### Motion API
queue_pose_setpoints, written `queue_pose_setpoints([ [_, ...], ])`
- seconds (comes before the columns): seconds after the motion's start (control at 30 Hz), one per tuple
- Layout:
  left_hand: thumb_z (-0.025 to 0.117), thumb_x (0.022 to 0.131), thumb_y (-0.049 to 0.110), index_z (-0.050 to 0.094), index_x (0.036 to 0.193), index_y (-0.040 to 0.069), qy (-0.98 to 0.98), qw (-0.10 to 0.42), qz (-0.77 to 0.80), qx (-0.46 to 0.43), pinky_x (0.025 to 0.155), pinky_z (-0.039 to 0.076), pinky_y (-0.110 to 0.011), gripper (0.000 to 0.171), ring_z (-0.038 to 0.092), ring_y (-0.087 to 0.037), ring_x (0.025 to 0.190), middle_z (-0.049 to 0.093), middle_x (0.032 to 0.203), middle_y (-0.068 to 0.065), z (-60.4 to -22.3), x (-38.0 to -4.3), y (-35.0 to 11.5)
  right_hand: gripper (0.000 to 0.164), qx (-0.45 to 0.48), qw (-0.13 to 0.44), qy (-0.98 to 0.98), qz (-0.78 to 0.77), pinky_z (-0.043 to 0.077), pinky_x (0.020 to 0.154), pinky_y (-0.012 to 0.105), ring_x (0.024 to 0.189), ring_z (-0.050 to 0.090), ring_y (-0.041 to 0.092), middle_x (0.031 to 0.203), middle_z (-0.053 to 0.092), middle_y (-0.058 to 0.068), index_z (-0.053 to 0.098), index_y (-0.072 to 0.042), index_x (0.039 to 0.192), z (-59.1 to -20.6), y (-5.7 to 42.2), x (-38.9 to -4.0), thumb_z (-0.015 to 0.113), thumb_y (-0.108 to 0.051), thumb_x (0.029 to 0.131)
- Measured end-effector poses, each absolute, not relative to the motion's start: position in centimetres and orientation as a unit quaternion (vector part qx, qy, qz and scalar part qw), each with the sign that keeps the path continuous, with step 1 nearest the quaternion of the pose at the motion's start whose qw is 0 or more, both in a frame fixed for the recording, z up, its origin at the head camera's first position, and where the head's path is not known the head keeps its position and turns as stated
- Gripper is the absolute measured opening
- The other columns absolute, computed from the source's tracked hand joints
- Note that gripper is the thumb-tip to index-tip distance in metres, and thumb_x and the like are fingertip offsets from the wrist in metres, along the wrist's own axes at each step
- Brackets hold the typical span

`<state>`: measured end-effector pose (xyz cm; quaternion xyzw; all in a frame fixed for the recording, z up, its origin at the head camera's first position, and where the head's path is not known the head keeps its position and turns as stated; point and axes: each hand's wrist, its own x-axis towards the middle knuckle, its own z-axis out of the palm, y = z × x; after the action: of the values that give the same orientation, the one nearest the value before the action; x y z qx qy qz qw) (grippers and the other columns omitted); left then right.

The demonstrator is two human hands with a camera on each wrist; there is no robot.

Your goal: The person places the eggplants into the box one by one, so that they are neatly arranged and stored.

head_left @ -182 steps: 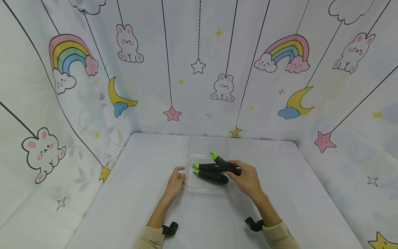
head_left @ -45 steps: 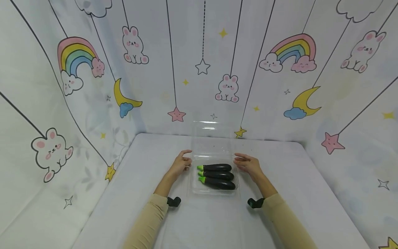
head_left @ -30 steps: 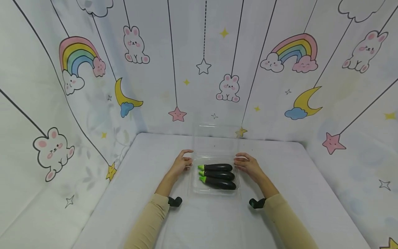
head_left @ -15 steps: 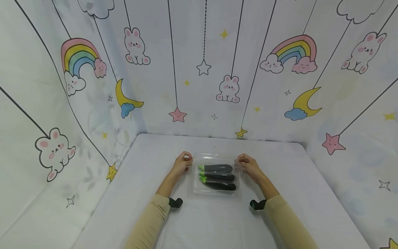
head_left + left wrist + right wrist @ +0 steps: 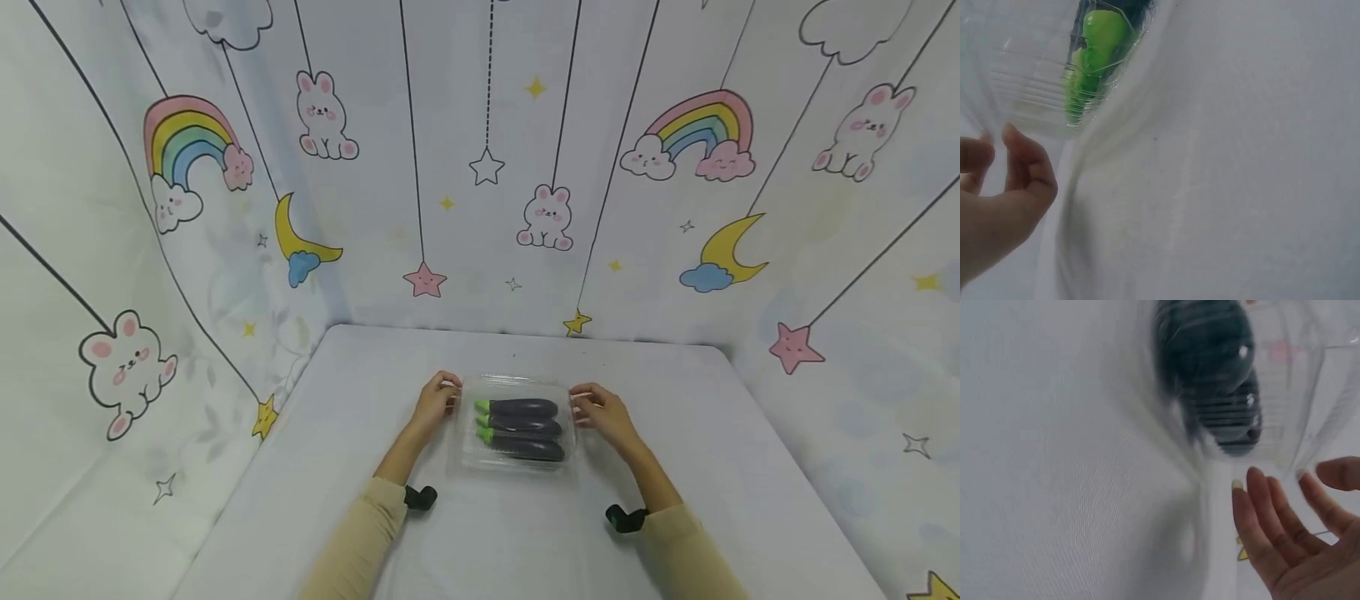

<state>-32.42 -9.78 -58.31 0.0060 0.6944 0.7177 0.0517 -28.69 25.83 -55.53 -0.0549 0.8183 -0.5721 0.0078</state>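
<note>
Three dark eggplants (image 5: 522,407) with green stem ends pointing left lie side by side inside a clear plastic clamshell box (image 5: 514,381). Its lid is folded down over them. At the box's back left corner, my left hand (image 5: 432,407) pinches the rim between thumb and finger, closest seen in the left wrist view, where green stem ends (image 5: 1102,37) show through the plastic. On the opposite side my right hand (image 5: 606,414) has its fingers extended by the back right corner. The right wrist view is blurred there; firm contact between its fingertips (image 5: 1238,485) and the plastic cannot be made out.
The box rests on a table with a white cloth (image 5: 517,533), its back edge meeting a white curtain (image 5: 360,208) printed with rabbits, rainbows and stars. Beige sleeves (image 5: 358,533) and a black wrist camera (image 5: 626,518) on each forearm are in view.
Earlier my right hand held one eggplant above the box; then all three lay inside with the lid raised. The lid has since swung down toward me over them, and my right fingers have straightened.
</note>
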Motion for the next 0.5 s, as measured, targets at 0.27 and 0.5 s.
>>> queue_pose_setpoints([
  [0.27, 0.053, 0.101, 0.013, 0.056, 0.136, 0.010, 0.730, 0.050, 0.681, 0.028, 0.079, 0.052, -0.037, 0.035, 0.061, -0.024, 0.092, 0.058, 0.112, -0.013, -57.6, -30.7, -10.4, 0.056, -0.005, 0.017, 0.830, -0.558, 0.063, 0.073, 0.036, 0.088, 0.076, 0.031, 0.124, 0.065, 0.031, 0.043, 0.004, 0.151, -54.8, 25.0, -25.1, 0.066, -0.010, 0.102],
  [0.5, 0.060, 0.096, 0.008, 0.041, 0.148, 0.003, 0.748, 0.041, 0.662, 0.026, 0.077, 0.055, -0.038, 0.055, 0.064, -0.022, 0.091, 0.058, 0.116, -0.017, -57.0, -28.3, -10.8, 0.059, 0.031, 0.039, 0.813, -0.581, 0.064, 0.074, 0.041, 0.091, 0.075, 0.031, 0.124, 0.066, 0.028, 0.042, 0.002, 0.153, -54.8, 24.4, -21.5, 0.067, -0.013, 0.102],
])
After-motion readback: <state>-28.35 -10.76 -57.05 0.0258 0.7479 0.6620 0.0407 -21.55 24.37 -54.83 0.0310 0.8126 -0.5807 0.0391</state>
